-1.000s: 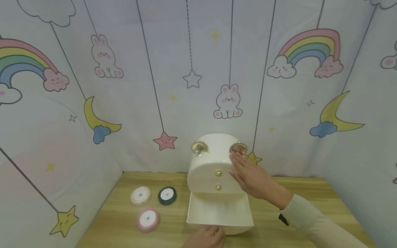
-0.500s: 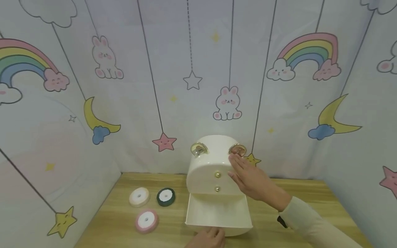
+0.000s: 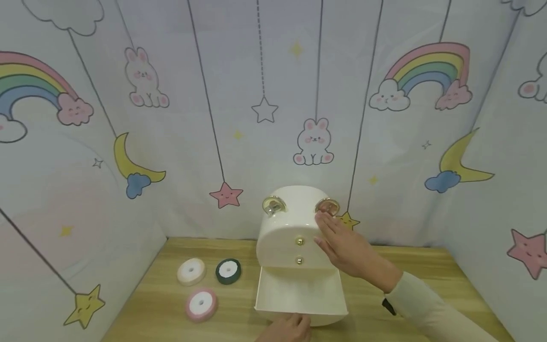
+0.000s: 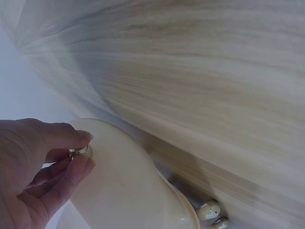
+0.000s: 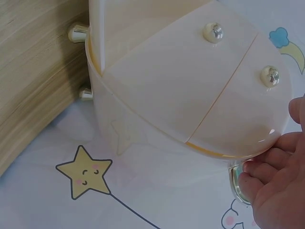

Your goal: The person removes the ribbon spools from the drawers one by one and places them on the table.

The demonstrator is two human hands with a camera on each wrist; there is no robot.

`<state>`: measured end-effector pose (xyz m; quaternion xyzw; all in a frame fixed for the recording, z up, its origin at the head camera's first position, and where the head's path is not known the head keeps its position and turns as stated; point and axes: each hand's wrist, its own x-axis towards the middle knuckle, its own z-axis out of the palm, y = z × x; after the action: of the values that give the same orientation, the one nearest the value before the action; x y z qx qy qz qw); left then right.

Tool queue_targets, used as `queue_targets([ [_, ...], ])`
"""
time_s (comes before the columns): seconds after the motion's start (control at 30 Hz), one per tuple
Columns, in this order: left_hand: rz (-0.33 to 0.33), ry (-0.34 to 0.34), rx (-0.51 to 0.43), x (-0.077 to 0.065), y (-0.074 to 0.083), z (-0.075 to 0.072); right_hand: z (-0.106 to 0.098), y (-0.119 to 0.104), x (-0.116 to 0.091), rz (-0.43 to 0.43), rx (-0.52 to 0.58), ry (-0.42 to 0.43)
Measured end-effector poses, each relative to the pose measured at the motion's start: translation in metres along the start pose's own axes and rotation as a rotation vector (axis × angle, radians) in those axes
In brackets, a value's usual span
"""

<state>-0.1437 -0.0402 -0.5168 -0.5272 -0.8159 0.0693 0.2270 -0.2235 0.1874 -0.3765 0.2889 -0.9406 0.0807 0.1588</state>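
Note:
A glossy cream storage box (image 3: 299, 206) with a rounded top stands on the table, its bottom drawer (image 3: 301, 289) pulled out and bare inside. My left hand (image 3: 286, 329) is at the drawer's front. In the left wrist view, the thumb and fingers of that hand pinch a shiny round knob (image 4: 86, 150). My right hand (image 3: 348, 247) rests against the box's upper right side with fairly straight fingers, just below a gold-rimmed ear-like piece (image 3: 327, 206). Two upper drawers carry gold knobs (image 3: 300, 241) and sit flush in the right wrist view.
Left of the box, a cream ribbon roll (image 3: 191, 271), a dark green ribbon roll (image 3: 228, 271) and a pink ribbon roll (image 3: 202, 305) lie on the wooden table (image 3: 239, 323). A printed cloth backdrop (image 3: 265, 156) rises close behind the box and along both sides.

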Motion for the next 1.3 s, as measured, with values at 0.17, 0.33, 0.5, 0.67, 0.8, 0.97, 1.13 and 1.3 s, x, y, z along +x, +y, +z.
queue_targets([
  [0.17, 0.002, -0.001, 0.053, 0.001, 0.002, 0.000, -0.001, 0.000, 0.000, -0.010, 0.002, 0.011],
  [0.33, 0.019, 0.016, 0.077, 0.002, 0.001, 0.000, -0.003, -0.002, 0.000, -0.019, -0.006, 0.017],
  [0.5, 0.013, 0.057, 0.057, 0.003, -0.001, -0.001, -0.004, -0.001, 0.003, -0.019, -0.001, 0.013],
  [0.67, 0.024, 0.056, 0.066, 0.004, -0.001, -0.002, -0.004, 0.001, 0.003, -0.007, 0.002, 0.006],
  [0.8, 0.033, 0.071, 0.115, 0.005, 0.000, -0.002, -0.004, 0.002, 0.002, 0.002, 0.004, -0.003],
  [0.97, 0.044, 0.107, 0.168, 0.003, -0.001, -0.001, -0.002, 0.002, 0.001, 0.010, 0.007, -0.020],
  [1.13, 0.061, 0.122, 0.225, 0.003, -0.005, -0.001, -0.002, 0.001, 0.002, 0.011, 0.005, -0.008],
  [1.3, 0.081, 0.136, 0.279, 0.002, -0.010, 0.000, -0.001, 0.000, 0.002, 0.012, 0.006, -0.016],
])
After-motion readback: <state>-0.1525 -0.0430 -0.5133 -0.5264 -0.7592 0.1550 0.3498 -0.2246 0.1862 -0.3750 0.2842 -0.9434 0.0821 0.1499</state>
